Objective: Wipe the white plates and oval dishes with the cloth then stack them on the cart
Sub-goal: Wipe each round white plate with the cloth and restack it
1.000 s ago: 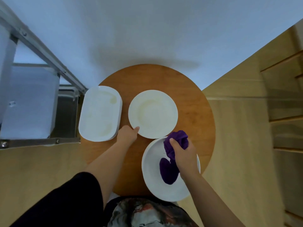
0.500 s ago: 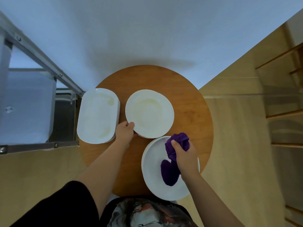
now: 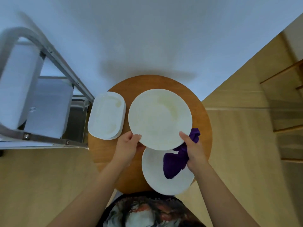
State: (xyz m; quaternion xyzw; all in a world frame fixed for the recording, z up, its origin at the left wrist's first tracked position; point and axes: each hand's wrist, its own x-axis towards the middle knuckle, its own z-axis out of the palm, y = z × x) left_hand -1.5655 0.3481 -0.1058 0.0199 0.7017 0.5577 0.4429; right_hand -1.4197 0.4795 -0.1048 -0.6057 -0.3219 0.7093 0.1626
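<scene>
A round white plate (image 3: pixel 159 118) is lifted above the round wooden table (image 3: pixel 201 112), held at its near rim. My left hand (image 3: pixel 128 145) grips its left near edge, thumb on top. My right hand (image 3: pixel 193 148) holds its right near edge with the thumb while gripping a purple cloth (image 3: pixel 175 163). The cloth hangs over a second round white plate (image 3: pixel 154 176) lying at the table's near edge. A stack of white oval dishes (image 3: pixel 105 117) sits on the table's left side.
A metal cart (image 3: pixel 54 68) with grey shelves stands to the left, touching the table. A white wall is behind. Wooden floor lies around, and wooden furniture rails (image 3: pixel 287 102) stand at the right.
The far plate has been raised off the table toward me. My right hand moved up from the near plate, with the cloth, to the lifted plate's right edge.
</scene>
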